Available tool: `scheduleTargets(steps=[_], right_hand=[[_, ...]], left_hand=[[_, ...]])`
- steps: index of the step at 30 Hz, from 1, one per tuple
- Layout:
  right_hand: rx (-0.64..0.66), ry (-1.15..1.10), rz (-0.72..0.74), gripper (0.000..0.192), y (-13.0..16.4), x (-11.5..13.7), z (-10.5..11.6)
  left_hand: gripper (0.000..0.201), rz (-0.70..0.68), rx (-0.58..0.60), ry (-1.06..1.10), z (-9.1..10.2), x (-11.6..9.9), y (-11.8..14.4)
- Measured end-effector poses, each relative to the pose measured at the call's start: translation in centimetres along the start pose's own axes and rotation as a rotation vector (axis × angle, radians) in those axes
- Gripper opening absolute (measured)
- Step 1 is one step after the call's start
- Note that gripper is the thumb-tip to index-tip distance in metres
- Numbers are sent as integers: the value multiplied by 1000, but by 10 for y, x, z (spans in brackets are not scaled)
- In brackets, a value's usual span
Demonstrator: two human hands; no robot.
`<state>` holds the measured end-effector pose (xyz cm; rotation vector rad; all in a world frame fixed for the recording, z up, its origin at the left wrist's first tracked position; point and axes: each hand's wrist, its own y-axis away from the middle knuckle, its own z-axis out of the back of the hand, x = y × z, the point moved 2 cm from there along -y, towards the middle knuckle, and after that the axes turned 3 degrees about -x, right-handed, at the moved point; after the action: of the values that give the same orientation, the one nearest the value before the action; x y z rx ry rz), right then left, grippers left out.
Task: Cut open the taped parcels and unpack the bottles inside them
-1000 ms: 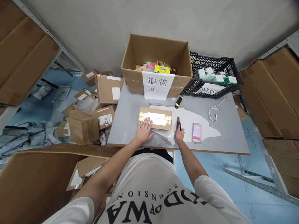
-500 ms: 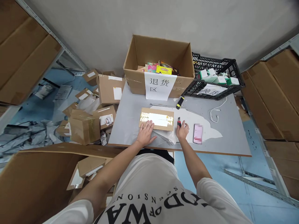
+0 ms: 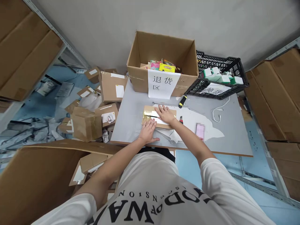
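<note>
A parcel (image 3: 161,125) lies on a desk (image 3: 125,122), under both hands. The left hand (image 3: 148,131), fingers spread, rests on the parcel's near side; the right hand (image 3: 165,114), also spread, lies across its top. Right of the parcel are a knife (image 3: 181,120), then a phone (image 3: 200,130); behind it, a carton (image 3: 140,82).

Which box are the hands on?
The small box on the table, in front of the big open one. The left hand and right hand touch it; neither touches another box.
</note>
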<state>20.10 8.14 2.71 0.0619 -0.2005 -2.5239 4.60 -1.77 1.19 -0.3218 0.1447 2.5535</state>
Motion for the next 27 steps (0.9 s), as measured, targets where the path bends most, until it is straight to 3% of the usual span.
scheduleTargets(steps=[6, 9, 12, 16, 18, 21, 24, 27], right_hand=[[159, -1, 26, 53, -13, -6, 27], [274, -120, 68, 45, -32, -29, 51], [240, -193, -6, 31, -46, -60, 66], [95, -162, -351, 50, -37, -90, 52], [64, -163, -420, 57, -26, -92, 35], [-97, -239, -523, 57, -7, -86, 16], [-305, -184, -410, 48, 12, -70, 15], [-313, -184, -73, 44, 31, -44, 20]], left_hand=[[115, 5, 18, -13, 0, 0, 1], [115, -4, 19, -24, 0, 0, 2], [115, -16, 11, -35, 0, 0, 3], [112, -17, -11, -38, 3, 0, 4], [110, -16, -19, -33, 4, -1, 4], [101, -17, -21, -19, 6, -1, 4], [86, -20, -28, 17, 12, 8, 2], [84, 17, -61, 60, 29, 35, -4]])
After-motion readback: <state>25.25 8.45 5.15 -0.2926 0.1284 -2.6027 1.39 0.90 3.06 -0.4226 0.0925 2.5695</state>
